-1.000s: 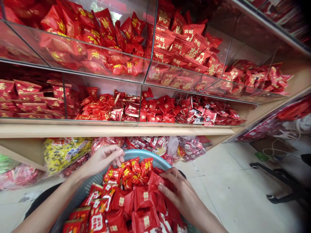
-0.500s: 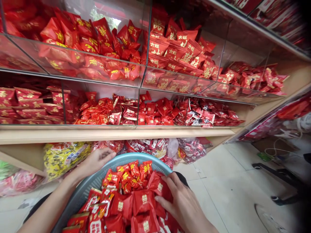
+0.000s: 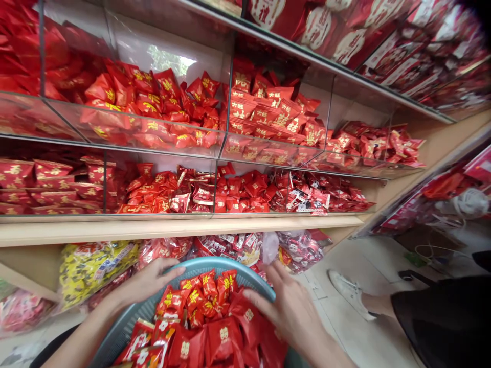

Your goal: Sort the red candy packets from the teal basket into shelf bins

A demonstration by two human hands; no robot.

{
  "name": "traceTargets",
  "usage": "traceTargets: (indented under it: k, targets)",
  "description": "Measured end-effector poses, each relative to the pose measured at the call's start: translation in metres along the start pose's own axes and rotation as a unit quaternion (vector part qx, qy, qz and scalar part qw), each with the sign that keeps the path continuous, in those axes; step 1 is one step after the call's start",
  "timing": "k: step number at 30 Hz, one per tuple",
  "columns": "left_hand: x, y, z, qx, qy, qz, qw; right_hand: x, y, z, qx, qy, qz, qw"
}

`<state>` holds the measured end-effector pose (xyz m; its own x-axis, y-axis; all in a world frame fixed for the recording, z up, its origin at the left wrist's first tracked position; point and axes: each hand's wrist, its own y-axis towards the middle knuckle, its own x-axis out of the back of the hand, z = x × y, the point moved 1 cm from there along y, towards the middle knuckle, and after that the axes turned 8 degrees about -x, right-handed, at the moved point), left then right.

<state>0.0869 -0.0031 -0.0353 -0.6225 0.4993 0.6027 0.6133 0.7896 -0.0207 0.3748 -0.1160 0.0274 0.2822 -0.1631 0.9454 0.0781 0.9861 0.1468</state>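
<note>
A grey-blue plastic basket sits low in front of me, heaped with red candy packets. My left hand grips the basket's far left rim, fingers curled over the edge. My right hand rests at the basket's right rim with fingers stretched out over the packets and the edge. Whether it grips anything is unclear.
Clear acrylic bins full of red packets fill the wooden shelf ahead. Bags of sweets, one yellow, lie under the shelf. Another person's white shoe and dark-clothed leg stand on the tiled floor at right.
My view tilted up. My left hand moved onto the basket rim; my right hand slid from the packets to the right rim. Another person's foot and leg came in at right.
</note>
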Motion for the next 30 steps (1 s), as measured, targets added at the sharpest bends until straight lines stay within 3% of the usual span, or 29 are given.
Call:
traceTargets:
  k: [3, 6, 10, 14, 22, 30]
  targets:
    - [0.000, 0.000, -0.001, -0.001, -0.016, -0.009, 1.000, 0.029, 0.051, 0.002, 0.023, 0.012, -0.073, 0.997]
    - [-0.001, 0.000, 0.002, -0.004, -0.022, -0.011, 1.000, 0.043, 0.112, 0.005, 0.054, 0.054, -0.121, 0.990]
    - [-0.003, 0.002, 0.009, -0.014, -0.019, -0.016, 1.000, 0.036, 0.186, 0.014, 0.014, 0.116, -0.114, 0.987]
    - [-0.004, 0.002, 0.010, -0.016, -0.019, -0.009, 1.000, 0.023, 0.233, 0.025, 0.000, 0.139, -0.124, 0.982]
    - [-0.003, 0.001, 0.007, -0.007, -0.019, -0.009, 1.000, 0.005, 0.269, 0.029, -0.041, 0.209, -0.109, 0.971]
    - [-0.006, 0.002, 0.015, -0.008, -0.012, -0.012, 1.000, -0.004, 0.261, 0.024, -0.058, 0.328, -0.099, 0.938]
